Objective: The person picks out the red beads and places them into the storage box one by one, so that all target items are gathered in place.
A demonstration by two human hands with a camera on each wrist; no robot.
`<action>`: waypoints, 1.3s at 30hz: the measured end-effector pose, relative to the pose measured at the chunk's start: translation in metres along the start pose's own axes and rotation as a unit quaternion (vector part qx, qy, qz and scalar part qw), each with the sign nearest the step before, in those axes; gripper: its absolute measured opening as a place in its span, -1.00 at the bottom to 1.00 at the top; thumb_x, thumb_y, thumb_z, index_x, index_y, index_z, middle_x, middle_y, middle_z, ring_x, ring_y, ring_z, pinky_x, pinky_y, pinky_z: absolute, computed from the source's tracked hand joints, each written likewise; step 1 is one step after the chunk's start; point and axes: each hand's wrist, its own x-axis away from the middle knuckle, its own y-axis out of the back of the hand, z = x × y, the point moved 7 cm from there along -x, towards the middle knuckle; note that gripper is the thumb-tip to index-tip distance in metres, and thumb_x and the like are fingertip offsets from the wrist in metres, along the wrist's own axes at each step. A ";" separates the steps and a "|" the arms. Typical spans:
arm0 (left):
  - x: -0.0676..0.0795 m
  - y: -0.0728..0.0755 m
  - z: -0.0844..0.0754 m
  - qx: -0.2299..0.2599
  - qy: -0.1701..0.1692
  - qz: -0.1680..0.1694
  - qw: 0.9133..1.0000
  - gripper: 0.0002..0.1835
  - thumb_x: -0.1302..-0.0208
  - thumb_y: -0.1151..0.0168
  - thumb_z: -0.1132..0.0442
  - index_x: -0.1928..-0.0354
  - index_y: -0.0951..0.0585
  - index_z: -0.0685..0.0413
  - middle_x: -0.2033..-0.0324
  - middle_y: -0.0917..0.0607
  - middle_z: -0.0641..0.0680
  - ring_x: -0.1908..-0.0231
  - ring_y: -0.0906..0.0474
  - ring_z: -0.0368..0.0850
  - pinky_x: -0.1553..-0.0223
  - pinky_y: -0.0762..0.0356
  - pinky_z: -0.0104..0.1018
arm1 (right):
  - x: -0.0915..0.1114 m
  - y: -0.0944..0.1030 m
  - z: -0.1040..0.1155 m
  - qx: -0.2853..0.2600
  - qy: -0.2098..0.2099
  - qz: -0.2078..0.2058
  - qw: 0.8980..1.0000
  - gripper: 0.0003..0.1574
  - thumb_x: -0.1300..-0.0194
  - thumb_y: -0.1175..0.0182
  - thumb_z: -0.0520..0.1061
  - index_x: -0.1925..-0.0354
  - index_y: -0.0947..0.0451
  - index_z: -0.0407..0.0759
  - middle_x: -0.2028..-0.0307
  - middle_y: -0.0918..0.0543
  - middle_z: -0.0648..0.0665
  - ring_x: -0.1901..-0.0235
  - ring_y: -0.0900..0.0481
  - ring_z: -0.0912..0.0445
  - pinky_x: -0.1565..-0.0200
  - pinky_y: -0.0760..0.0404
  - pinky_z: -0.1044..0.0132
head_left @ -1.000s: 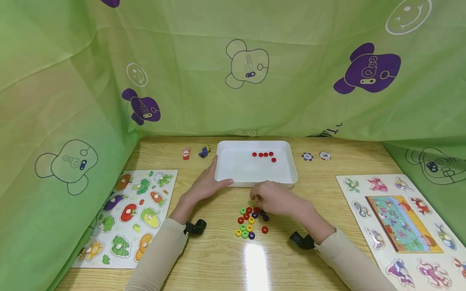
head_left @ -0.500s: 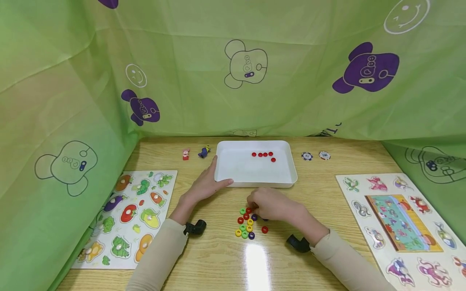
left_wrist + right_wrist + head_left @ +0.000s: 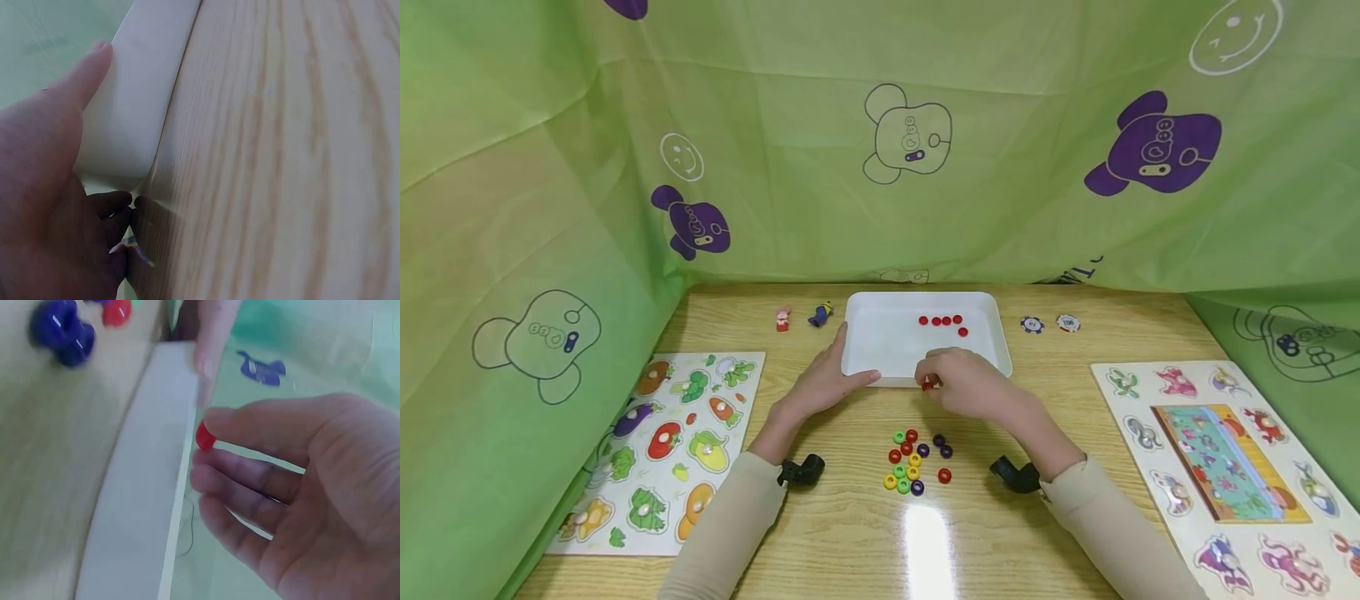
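My right hand (image 3: 966, 383) pinches a small red ring bead (image 3: 204, 435) between thumb and fingertips, at the front rim of the white tray (image 3: 880, 367). My left hand (image 3: 827, 377) rests at the tray's front left corner, thumb along the front wall and fingers extended along the left side. Inside the tray lie several red beads (image 3: 947, 321), most of them in a row. In front of it, on the table, is a loose group of red, green, yellow and purple ring beads (image 3: 913, 460). In the right wrist view, purple beads (image 3: 59, 328) show at the upper left.
A pink-and-red figurine (image 3: 782, 318) and a blue-yellow figurine (image 3: 821, 314) stand left of the tray. Two poker chips (image 3: 1032, 324) lie to its right. A vegetable puzzle board (image 3: 655, 450) is at the left, a sea-animal board (image 3: 1217, 475) at the right. Green cloth (image 3: 805, 208) encloses the table.
My right hand went down into the bead group, took a red bead and moved up to the tray's front rim with it. My left hand stayed at the tray corner.
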 end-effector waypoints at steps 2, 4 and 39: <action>-0.001 0.000 0.000 0.001 -0.002 -0.001 1.000 0.19 0.00 -0.24 -0.32 -0.46 0.31 -0.16 -0.45 -0.01 0.04 -0.40 -0.05 0.05 -0.27 -0.20 0.11 | -0.007 0.006 -0.009 -0.001 -0.018 -0.018 1.000 -0.91 -0.10 -0.29 -0.18 0.35 -0.63 -0.01 0.48 -0.56 0.13 0.48 -0.43 0.22 0.40 -0.42 0.36; -0.001 0.000 0.000 0.004 -0.004 -0.003 1.000 0.18 0.00 -0.25 -0.31 -0.46 0.30 -0.15 -0.45 -0.01 0.04 -0.40 -0.05 0.05 -0.27 -0.19 0.12 | -0.015 0.011 -0.021 0.004 -0.038 -0.039 0.998 -0.91 -0.10 -0.28 -0.17 0.33 -0.64 -0.04 0.49 -0.57 0.09 0.48 -0.44 0.19 0.42 -0.41 0.34; -0.002 0.001 0.002 -0.002 -0.006 -0.003 1.000 0.21 0.05 -0.22 -0.38 -0.45 0.31 -0.17 -0.45 -0.02 0.04 -0.39 -0.07 0.07 -0.26 -0.22 0.12 | -0.057 0.007 -0.109 0.010 -0.158 -0.143 0.977 -0.77 -0.16 -0.18 -0.21 0.18 -0.65 -0.15 0.32 -0.64 -0.12 0.34 -0.50 0.04 0.29 -0.48 0.17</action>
